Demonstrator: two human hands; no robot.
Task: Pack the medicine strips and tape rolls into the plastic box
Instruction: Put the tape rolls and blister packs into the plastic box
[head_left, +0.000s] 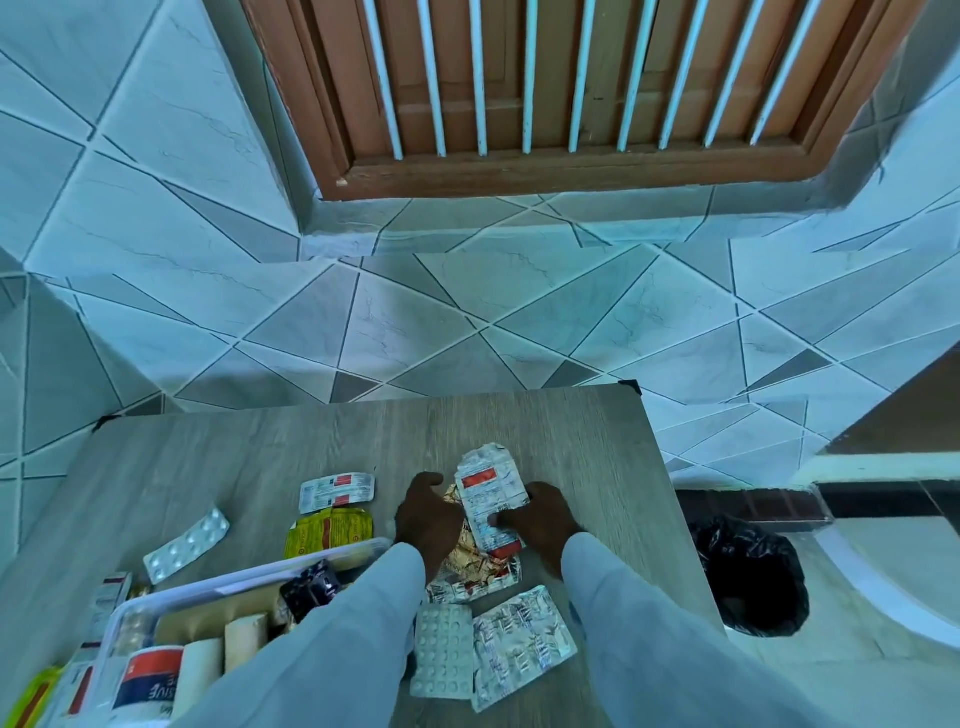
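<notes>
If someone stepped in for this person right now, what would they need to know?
Left hand and right hand: both gripping a bundle of medicine strips over the table.
Plastic box, near left: tape rolls already inside.
Left to pack: the held bundle, the yellow strip, red-and-white strip, white pill strip and two strips near the sleeves.

Only the upside-down letters "SIVE" read, on a white tape roll (150, 680) with a red-and-blue label.
</notes>
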